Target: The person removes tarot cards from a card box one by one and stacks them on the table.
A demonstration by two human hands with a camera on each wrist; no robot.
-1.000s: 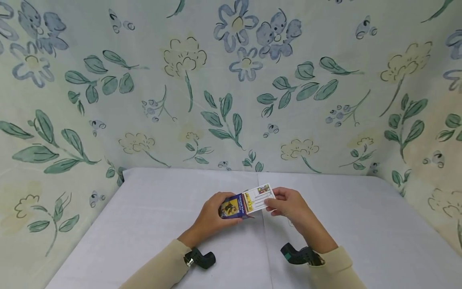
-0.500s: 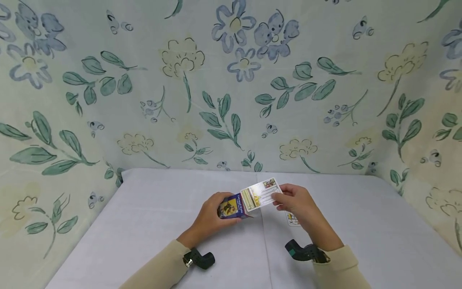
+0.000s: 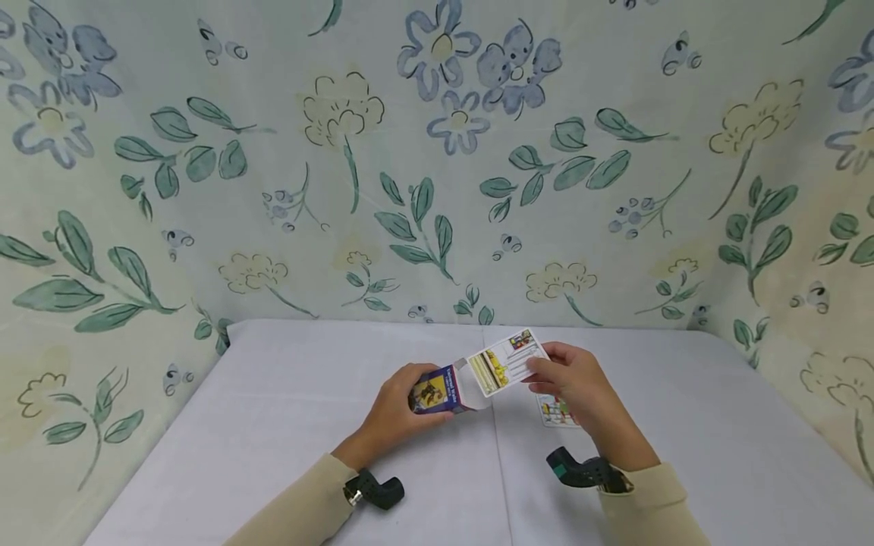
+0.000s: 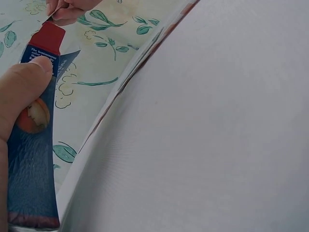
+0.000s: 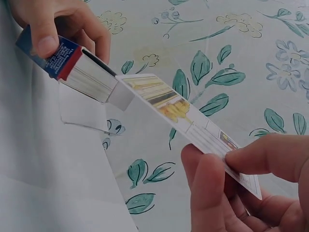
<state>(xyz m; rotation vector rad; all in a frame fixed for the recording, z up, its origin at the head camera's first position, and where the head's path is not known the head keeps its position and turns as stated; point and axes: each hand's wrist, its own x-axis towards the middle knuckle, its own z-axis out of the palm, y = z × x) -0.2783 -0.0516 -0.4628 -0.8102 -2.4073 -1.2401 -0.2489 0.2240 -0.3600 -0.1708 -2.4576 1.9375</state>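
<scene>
My left hand [image 3: 394, 407] grips a blue card box [image 3: 433, 390], thumb on one face, as the left wrist view also shows. The box's end is open toward the right, and the right wrist view shows a stack of cards [image 5: 90, 77] inside it. My right hand [image 3: 572, 387] pinches a white card with a yellow picture [image 3: 501, 364] by its right end, thumb on top. That card is tilted just off the box's mouth, near its flap. Below my right hand another printed card [image 3: 554, 412] lies on the table, partly covered by the hand.
A white cloth [image 3: 287, 379] covers the table, with a crease running front to back near the middle. Behind it hangs a floral curtain [image 3: 437, 189]. Each wrist carries a black device, the left one [image 3: 382, 491] and the right one [image 3: 576, 468].
The pinched card has come out of the box, moving right and slightly up with my right hand. More of the card on the table shows. My left hand holds the box nearly still.
</scene>
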